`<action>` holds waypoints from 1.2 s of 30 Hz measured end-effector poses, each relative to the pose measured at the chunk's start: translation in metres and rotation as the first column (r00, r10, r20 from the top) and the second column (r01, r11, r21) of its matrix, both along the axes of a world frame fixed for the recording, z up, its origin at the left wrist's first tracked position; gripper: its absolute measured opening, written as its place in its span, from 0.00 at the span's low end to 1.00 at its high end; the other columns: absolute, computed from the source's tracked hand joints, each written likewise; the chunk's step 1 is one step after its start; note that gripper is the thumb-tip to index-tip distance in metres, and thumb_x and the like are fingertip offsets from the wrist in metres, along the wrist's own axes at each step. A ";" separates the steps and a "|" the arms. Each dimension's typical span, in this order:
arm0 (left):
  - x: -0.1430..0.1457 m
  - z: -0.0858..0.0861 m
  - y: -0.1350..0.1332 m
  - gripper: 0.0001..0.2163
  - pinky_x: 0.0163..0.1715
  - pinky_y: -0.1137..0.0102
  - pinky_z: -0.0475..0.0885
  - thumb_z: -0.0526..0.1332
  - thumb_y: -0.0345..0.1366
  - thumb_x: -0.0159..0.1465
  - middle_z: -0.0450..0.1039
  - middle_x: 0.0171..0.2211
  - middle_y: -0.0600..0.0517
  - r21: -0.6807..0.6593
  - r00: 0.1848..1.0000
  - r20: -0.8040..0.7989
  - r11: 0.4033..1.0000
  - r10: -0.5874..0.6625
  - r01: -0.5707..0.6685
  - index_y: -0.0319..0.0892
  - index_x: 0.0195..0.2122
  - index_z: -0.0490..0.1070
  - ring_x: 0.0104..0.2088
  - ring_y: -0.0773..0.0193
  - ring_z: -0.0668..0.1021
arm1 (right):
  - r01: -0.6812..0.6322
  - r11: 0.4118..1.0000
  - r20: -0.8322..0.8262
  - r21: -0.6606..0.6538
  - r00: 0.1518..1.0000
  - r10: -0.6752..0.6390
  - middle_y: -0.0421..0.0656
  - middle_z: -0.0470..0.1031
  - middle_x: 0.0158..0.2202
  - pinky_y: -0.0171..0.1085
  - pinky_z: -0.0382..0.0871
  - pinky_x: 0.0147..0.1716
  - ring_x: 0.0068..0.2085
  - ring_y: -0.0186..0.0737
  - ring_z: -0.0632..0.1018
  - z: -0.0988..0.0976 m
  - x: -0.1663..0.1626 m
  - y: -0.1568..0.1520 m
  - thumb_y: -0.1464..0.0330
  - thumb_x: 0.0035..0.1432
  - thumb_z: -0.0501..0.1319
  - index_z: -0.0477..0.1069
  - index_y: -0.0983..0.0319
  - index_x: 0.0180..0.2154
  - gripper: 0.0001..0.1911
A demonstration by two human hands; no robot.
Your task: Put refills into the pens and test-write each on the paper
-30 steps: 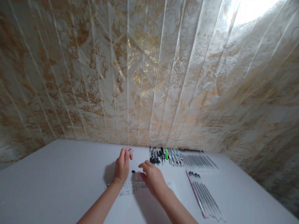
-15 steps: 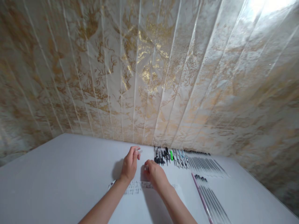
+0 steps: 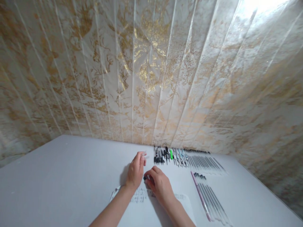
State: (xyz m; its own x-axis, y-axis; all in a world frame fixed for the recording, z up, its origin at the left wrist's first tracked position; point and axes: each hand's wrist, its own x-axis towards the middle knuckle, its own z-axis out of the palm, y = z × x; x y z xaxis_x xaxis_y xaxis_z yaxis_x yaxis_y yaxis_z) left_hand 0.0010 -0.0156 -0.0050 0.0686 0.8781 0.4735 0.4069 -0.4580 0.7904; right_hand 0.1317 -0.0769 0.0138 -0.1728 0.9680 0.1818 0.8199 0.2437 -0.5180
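Head view: left hand (image 3: 135, 170) pinches a clear slim pen barrel (image 3: 143, 153); right hand (image 3: 160, 186) grasps a small black pen cap (image 3: 145, 178) above the white surface (image 3: 66, 176). Step judged: assembly; next needs aligning.

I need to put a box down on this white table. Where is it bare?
The white table is bare left of the left hand. Crowded: right hand on the written sheet of paper, rows of pens and thin refills to the right.
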 end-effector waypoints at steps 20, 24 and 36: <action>-0.002 0.009 -0.022 0.13 0.37 0.67 0.68 0.42 0.38 0.71 0.69 0.30 0.52 -0.069 0.926 -0.234 0.955 -0.297 0.288 0.44 0.42 0.64 0.33 0.60 0.74 | 0.077 0.990 -0.540 0.114 0.842 -0.003 0.41 0.76 0.31 0.33 0.69 0.31 0.30 0.36 0.75 0.011 0.038 0.001 0.72 0.56 0.58 0.73 0.61 0.36 0.06; 0.000 0.011 -0.025 0.13 0.36 0.67 0.68 0.42 0.37 0.71 0.70 0.31 0.52 -0.071 0.932 -0.224 0.958 -0.286 0.277 0.43 0.42 0.64 0.33 0.61 0.74 | 0.059 0.984 -0.471 0.166 0.882 0.026 0.42 0.76 0.32 0.33 0.69 0.32 0.31 0.36 0.76 0.009 0.035 -0.001 0.74 0.57 0.58 0.73 0.62 0.36 0.06; 0.000 0.013 -0.028 0.13 0.35 0.67 0.68 0.42 0.38 0.71 0.72 0.33 0.50 -0.076 0.933 -0.221 0.959 -0.284 0.274 0.43 0.42 0.65 0.35 0.59 0.74 | 0.058 0.980 -0.421 0.189 0.907 0.027 0.42 0.76 0.32 0.33 0.70 0.31 0.31 0.37 0.77 0.017 0.036 -0.007 0.74 0.58 0.58 0.72 0.61 0.36 0.06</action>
State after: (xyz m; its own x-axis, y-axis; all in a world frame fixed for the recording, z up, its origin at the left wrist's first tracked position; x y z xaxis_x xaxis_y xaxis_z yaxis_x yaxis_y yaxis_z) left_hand 0.0006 -0.0432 0.0081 0.4151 0.8271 0.3789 0.4384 -0.5468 0.7133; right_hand 0.1682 -0.0838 0.0306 -0.0243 0.9085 0.4172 0.5412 0.3629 -0.7586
